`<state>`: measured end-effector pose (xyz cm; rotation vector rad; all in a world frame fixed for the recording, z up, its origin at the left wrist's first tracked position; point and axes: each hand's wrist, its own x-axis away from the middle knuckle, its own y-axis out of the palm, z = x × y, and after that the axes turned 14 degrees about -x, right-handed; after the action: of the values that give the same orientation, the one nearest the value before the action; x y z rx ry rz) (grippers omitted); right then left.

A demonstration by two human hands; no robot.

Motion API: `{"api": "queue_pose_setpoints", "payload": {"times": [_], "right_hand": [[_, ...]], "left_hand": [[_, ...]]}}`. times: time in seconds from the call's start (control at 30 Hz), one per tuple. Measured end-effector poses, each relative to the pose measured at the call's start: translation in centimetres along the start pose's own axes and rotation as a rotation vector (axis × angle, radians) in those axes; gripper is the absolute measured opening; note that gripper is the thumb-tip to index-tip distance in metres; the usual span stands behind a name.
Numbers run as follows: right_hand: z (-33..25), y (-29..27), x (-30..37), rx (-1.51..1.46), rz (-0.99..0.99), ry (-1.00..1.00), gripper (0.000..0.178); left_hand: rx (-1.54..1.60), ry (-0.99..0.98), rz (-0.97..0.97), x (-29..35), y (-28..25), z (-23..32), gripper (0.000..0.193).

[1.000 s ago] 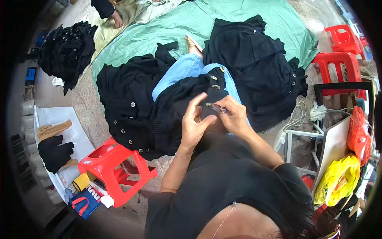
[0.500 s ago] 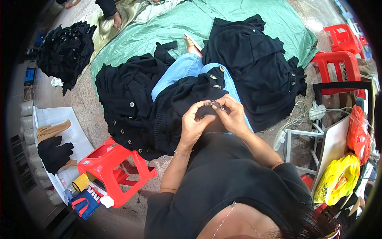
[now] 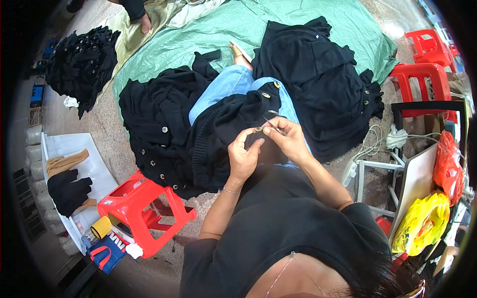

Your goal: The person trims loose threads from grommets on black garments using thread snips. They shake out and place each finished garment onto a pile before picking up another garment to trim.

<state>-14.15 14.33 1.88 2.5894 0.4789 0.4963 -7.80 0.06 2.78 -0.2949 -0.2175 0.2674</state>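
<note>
A black knit cardigan [image 3: 218,130] with ribbed edging and shiny round buttons [image 3: 266,95] lies across my lap. My left hand [image 3: 243,155] is closed, thumb and forefinger pinching the cardigan's edge by a button [image 3: 258,129]. Close against it, my right hand [image 3: 289,141] is closed in a pinch as well. A thin, dark, pointed tool [image 3: 269,121] sticks out from its fingertips; its exact kind is too small to tell. The fingertips of both hands nearly meet over the cloth.
Black garment piles [image 3: 313,84] lie on both sides of my legs on a green sheet [image 3: 367,30]. A red stool [image 3: 144,213] and a white tray [image 3: 102,164] stand at left. At right are a metal frame [image 3: 380,165], a yellow bag [image 3: 421,223] and red stools [image 3: 422,82].
My right fingers have shifted slightly, and the thin tool now points up and left from them. My left hand keeps its pinch with a small turn. The cardigan stays on my lap.
</note>
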Motion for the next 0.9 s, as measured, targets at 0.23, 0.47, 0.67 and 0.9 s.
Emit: {"api": "queue_pose_setpoints", "payload": {"times": [0.23,0.47,0.67,0.9], "right_hand": [[-1.3,-0.4,1.7,0.529,0.036,-0.305,0.017],[-1.8,0.4,1.8,0.791,0.028,-0.519,0.015],[-1.5,0.6,1.6,0.822,0.016,-0.528,0.015],[-1.3,0.3,1.6,0.847,0.009,-0.563,0.015]], "left_hand": [[0.056,-0.053,0.044,-0.1,-0.3,-0.2,0.019],[0.002,0.004,0.066,0.1,0.0,-0.2,0.019],[0.010,0.010,0.047,0.2,0.0,0.2,0.019],[0.010,-0.002,0.035,0.1,-0.2,-0.1,0.019]]}}
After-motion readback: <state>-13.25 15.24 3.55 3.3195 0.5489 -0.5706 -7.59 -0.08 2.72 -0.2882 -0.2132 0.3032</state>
